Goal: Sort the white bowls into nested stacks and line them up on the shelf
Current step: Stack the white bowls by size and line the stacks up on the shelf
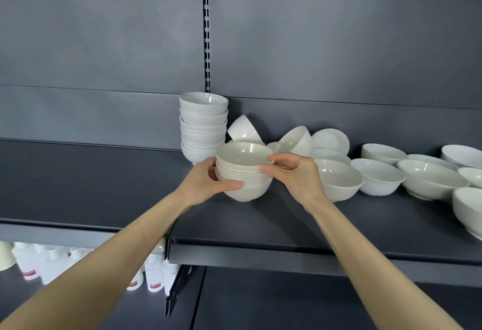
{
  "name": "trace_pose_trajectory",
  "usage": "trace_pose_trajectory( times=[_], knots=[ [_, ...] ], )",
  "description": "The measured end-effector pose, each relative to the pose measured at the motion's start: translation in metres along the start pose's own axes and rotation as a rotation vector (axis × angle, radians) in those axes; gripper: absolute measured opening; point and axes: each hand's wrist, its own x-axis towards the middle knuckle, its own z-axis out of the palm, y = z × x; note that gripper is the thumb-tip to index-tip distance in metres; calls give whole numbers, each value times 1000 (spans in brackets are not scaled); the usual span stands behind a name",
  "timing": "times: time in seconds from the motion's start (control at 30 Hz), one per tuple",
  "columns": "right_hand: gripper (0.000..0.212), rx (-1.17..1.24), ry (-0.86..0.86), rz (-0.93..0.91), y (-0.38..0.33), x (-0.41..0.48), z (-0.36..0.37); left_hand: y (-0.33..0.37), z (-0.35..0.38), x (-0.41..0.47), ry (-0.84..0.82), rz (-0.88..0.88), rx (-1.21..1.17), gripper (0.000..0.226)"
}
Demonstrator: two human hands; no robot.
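A short nested stack of three cream-white bowls (245, 170) stands on the dark shelf (104, 183) at its middle. My left hand (206, 186) grips the stack's left side, thumb across the lowest bowl. My right hand (297, 173) holds the right side, fingers curled on the upper rims. Behind it, against the back panel, rises a taller nested stack of several white bowls (203, 126). Loose bowls lie tipped on their sides (294, 141) just behind the held stack.
Several larger white bowls (378, 175) spread along the shelf to the right, up to the frame's edge. The shelf's front lip (287, 256) runs below my forearms. White bottles (154, 275) stand on the lower shelf at left.
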Motion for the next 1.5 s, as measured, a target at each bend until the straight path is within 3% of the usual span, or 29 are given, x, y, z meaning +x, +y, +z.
trace_pose_trajectory(
  times=[0.7,0.83,0.97,1.17,1.33,1.5],
  knots=[
    [17,-56,0,-71,-4,-10,14,-1,-8,-20,5,10,-81,58],
    [22,-24,-15,-76,-3,-12,13,-2,-9,-20,-30,-2,-103,61],
    [39,-12,-30,-52,-1,-14,13,-8,-10,-19,-47,-23,-121,70],
    [46,15,-81,-42,-5,-21,14,-12,-13,-18,-76,-11,-164,66],
    [32,-1,-134,-30,-8,-20,14,-14,-13,-17,-69,-22,-179,66],
    [38,20,-169,16,-4,-20,16,-15,-13,-16,-63,-34,-162,82]
  ],
)
